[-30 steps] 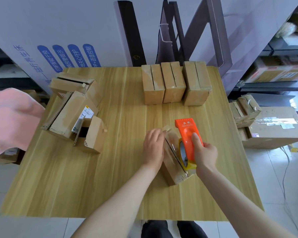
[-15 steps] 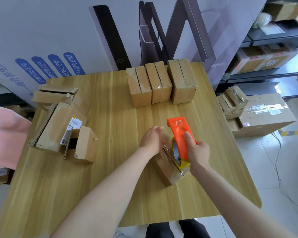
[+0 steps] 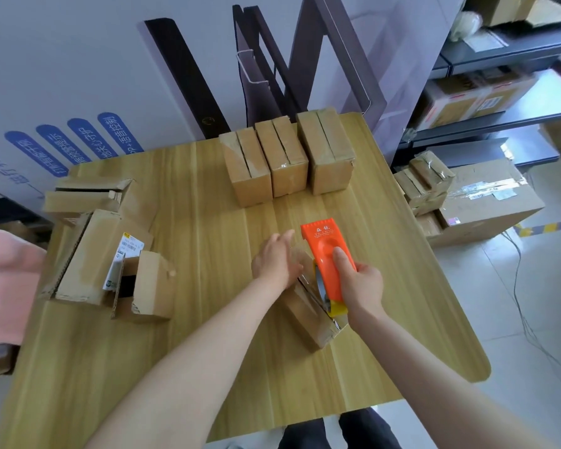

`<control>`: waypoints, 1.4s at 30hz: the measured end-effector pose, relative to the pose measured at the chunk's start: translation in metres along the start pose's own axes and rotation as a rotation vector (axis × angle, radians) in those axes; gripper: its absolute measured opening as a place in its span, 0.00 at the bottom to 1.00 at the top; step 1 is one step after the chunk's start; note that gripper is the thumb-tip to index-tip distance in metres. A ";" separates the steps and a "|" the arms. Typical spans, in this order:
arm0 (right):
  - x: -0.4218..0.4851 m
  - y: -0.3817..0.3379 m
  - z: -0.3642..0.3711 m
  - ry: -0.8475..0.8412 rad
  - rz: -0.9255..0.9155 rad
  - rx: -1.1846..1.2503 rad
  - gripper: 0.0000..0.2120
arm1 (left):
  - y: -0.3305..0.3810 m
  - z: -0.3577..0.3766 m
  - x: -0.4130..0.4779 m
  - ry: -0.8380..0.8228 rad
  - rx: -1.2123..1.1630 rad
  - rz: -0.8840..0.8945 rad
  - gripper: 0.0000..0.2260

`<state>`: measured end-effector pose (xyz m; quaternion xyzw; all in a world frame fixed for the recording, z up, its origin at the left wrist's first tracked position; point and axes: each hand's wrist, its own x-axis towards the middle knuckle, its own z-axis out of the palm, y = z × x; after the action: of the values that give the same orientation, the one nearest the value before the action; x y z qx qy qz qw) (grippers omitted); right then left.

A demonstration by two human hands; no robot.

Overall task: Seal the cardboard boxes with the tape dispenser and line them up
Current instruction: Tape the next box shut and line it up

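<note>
While the seam is being taped: the right hand [image 3: 360, 283] is clenched around the orange tape dispenser [image 3: 329, 264], which rides on top of the small cardboard box [image 3: 308, 314] near the table's front middle
Left hand: the left hand [image 3: 274, 259] lies flat with fingers spread, pressing the box's far end; it grasps nothing
Doing the step well: I judge the dispenser should be kept low and square to the seam, drawn along the flap line in one steady pull, with the left hand holding the flaps shut so the box does not skid or twist
Finish of the strip: the tape should carry over the near edge and down the side before it is cut; whether it has stuck evenly cannot be told
Row to join: three sealed boxes [image 3: 285, 158] stand side by side at the table's far edge, touching or nearly so
Open room: bare wood lies between the work and that row, so the path forward is free; the free place beside the row is on its left
Unsealed stock: open boxes [image 3: 104, 251] crowd the table's left side, well apart from the hands
Edges: the table [image 3: 208, 351] ends close on the right of the right hand, with boxes on the floor below, so sideways pushes that way look risky
</note>
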<state>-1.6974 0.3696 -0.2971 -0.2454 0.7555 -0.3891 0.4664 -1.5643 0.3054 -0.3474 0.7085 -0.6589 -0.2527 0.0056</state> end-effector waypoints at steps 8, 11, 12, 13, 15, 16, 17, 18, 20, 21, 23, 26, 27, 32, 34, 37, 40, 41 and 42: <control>-0.003 -0.002 0.000 -0.015 -0.010 0.009 0.19 | -0.040 0.051 -0.060 0.534 -0.434 -0.109 0.18; -0.004 -0.002 0.001 -0.010 -0.013 0.017 0.19 | -0.043 0.048 -0.055 0.448 -0.487 -0.154 0.18; -0.004 -0.002 0.001 -0.011 -0.016 0.014 0.19 | -0.045 0.045 -0.053 0.411 -0.484 -0.168 0.18; -0.004 -0.002 0.002 -0.013 -0.017 0.010 0.19 | -0.046 0.041 -0.051 0.356 -0.477 -0.194 0.18; -0.007 0.000 0.004 -0.021 -0.021 -0.002 0.20 | -0.049 0.034 -0.047 0.220 -0.466 -0.249 0.18; -0.008 0.002 0.005 -0.024 -0.023 -0.009 0.20 | -0.051 0.032 -0.044 0.157 -0.496 -0.265 0.18; -0.009 0.003 0.006 -0.023 -0.026 -0.015 0.20 | -0.053 0.031 -0.039 0.107 -0.560 -0.277 0.18; -0.010 0.003 0.007 -0.020 -0.031 -0.018 0.20 | -0.055 0.030 -0.035 0.057 -0.653 -0.287 0.18; -0.011 0.004 0.007 -0.010 -0.046 -0.013 0.20 | -0.059 0.028 -0.030 -0.024 -0.833 -0.308 0.19; -0.011 0.004 0.006 -0.005 -0.051 -0.009 0.20 | -0.061 0.029 -0.029 -0.049 -0.890 -0.318 0.20; -0.012 0.006 0.005 -0.006 -0.054 -0.007 0.20 | -0.061 0.031 -0.033 -0.041 -0.939 -0.336 0.20; -0.011 0.006 0.008 -0.026 -0.052 -0.007 0.20 | -0.065 0.041 -0.045 0.042 -0.967 -0.400 0.19; -0.010 0.005 0.010 -0.035 -0.054 -0.005 0.20 | -0.066 0.045 -0.053 0.064 -0.972 -0.422 0.18; -0.001 -0.007 0.015 -0.104 -0.049 0.023 0.20 | -0.062 0.058 -0.090 0.187 -0.719 -0.483 0.24; -0.001 -0.009 0.005 -0.116 -0.043 0.088 0.20 | -0.058 0.052 -0.093 0.314 -0.407 -0.324 0.28; -0.006 -0.016 -0.018 -0.113 -0.075 0.160 0.19 | -0.042 0.032 -0.077 0.348 -0.067 0.161 0.29; -0.010 -0.022 -0.039 -0.095 -0.130 0.154 0.19 | -0.018 0.020 -0.056 -0.002 0.072 0.461 0.28; -0.010 -0.024 -0.045 -0.102 -0.151 0.142 0.19 | -0.012 0.019 -0.051 -0.077 0.127 0.515 0.28; -0.011 -0.025 -0.052 -0.116 -0.171 0.127 0.19 | -0.007 0.019 -0.049 -0.107 0.180 0.521 0.29</control>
<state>-1.7387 0.3816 -0.2576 -0.3008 0.6775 -0.4598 0.4890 -1.5648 0.3587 -0.3490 0.4985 -0.8379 -0.2205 -0.0274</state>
